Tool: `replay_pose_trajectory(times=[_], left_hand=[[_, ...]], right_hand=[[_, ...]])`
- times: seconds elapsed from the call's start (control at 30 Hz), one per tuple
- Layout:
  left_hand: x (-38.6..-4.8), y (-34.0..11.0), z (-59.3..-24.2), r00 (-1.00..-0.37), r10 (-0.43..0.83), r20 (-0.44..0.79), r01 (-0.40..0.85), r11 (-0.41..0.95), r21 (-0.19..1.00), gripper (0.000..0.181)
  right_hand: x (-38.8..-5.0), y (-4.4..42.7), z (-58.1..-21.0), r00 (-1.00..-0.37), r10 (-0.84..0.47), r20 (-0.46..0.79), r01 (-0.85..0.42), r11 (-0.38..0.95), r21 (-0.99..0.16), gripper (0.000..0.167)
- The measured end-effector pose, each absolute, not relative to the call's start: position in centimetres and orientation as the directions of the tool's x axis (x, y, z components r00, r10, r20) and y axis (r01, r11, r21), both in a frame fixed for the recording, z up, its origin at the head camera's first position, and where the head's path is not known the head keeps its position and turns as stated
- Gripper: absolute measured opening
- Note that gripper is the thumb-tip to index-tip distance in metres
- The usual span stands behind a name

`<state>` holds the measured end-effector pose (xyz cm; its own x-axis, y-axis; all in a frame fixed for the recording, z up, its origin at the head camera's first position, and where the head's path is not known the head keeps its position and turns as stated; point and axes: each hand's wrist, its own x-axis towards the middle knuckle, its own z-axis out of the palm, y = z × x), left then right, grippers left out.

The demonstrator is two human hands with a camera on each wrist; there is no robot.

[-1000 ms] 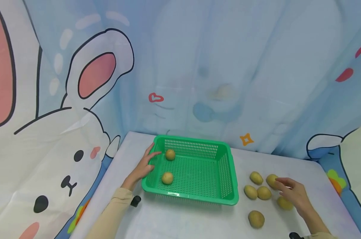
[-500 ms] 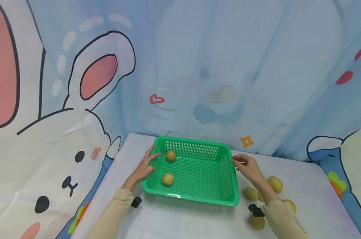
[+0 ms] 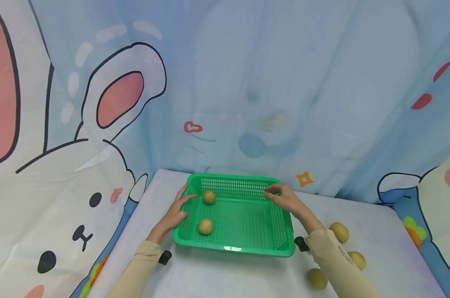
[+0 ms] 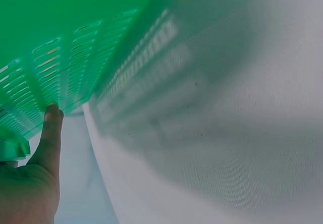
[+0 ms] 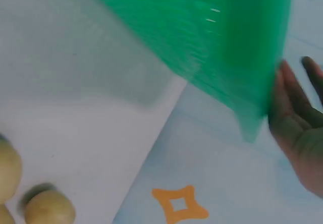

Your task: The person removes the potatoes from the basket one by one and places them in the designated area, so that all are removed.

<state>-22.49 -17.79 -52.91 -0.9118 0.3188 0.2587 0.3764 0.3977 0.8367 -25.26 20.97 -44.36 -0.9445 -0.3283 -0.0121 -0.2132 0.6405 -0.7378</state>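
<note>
A green plastic basket (image 3: 239,248) stands on the white table, with two potatoes (image 3: 205,227) inside near its left end. My left hand (image 3: 171,214) grips the left rim, some fingers outside the wall and others over the edge. One finger (image 4: 49,130) touches the slotted outer wall in the left wrist view. Over the back right part of the basket is my right hand (image 3: 284,199), its fingers loosely bent and no object visible in them. Beside the basket's right end in the right wrist view, that hand (image 5: 300,138) shows spread fingers.
Potatoes lie on the table right of the basket: one (image 3: 338,232) behind the right sleeve, another (image 3: 357,260) beyond it, a third (image 3: 317,279) nearer. More potatoes (image 5: 49,207) show in the right wrist view. A printed curtain (image 3: 247,103) hangs behind the table.
My right hand has moved left from the loose potatoes, past the basket's right rim, to above its back right part. The left hand stays at the left rim.
</note>
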Motion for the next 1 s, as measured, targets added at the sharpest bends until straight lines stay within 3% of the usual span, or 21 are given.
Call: replay_pose_trajectory(times=[0.17,0.43,0.77,1.0], left_hand=[[-22.6,-17.9,-53.0,-0.910,0.321,0.261,0.381,0.402,0.833,0.068],[-22.5,-17.9,-52.9,-0.906,0.319,0.279,0.396,0.399,0.827,0.068],[-22.5,-17.7,-53.1,-0.904,0.326,0.275,0.396,0.398,0.827,0.069],[-22.6,-17.8,-53.0,-0.909,0.329,0.256,0.379,0.397,0.836,0.069]], right_hand=[[-25.8,21.1,-43.4,-0.923,-0.365,-0.125,-0.145,0.628,-0.764,0.048],[-26.2,19.5,-42.3,-0.916,-0.377,-0.137,-0.133,0.607,-0.783,0.047],[-26.9,11.5,-43.7,-0.866,-0.439,-0.241,-0.047,0.550,-0.834,0.040],[-26.9,6.2,-46.0,-0.777,-0.501,-0.381,-0.049,0.652,-0.757,0.045]])
